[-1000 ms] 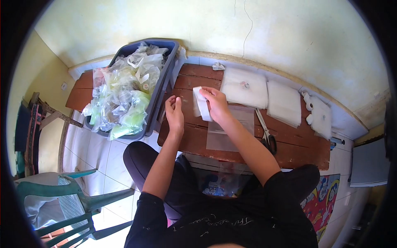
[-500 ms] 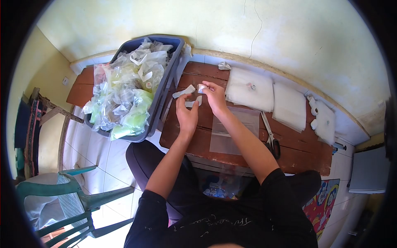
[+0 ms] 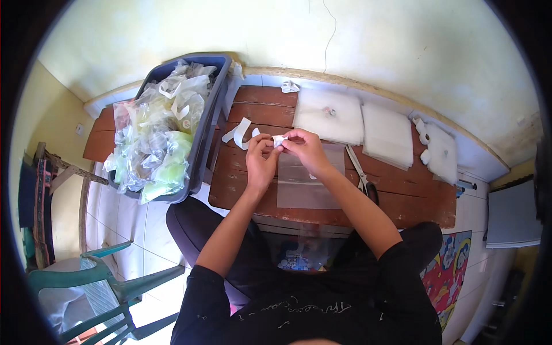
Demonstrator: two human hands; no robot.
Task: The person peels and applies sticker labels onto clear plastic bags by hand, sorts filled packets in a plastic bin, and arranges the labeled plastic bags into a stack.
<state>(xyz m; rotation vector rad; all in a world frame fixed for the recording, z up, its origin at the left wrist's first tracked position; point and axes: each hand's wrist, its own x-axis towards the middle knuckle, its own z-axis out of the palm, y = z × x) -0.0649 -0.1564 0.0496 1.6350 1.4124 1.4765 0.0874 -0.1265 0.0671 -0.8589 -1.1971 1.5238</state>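
Note:
My left hand [image 3: 261, 162] and my right hand [image 3: 306, 152] meet above the wooden table [image 3: 241, 192]. Both pinch a small white piece of paper [image 3: 279, 140], partly hidden by the fingers. Curled white paper strips [image 3: 242, 133] lie just left of my hands. In front of me a clear plastic bag [image 3: 296, 192] lies flat, with a small round white spot on it beside my right forearm. Black-handled scissors [image 3: 361, 177] rest to the right of that bag, blades pointing away from me.
Stacks of clear plastic bags [image 3: 329, 118] line the table's back, with white rolls [image 3: 424, 138] at the right. A grey-blue tub [image 3: 217, 95] heaped with filled plastic bags [image 3: 155, 129] stands left. A green chair [image 3: 109, 290] is at lower left.
My left hand has moved from open beside the strips to pinching the white paper with my right hand. The view has shifted slightly to the right.

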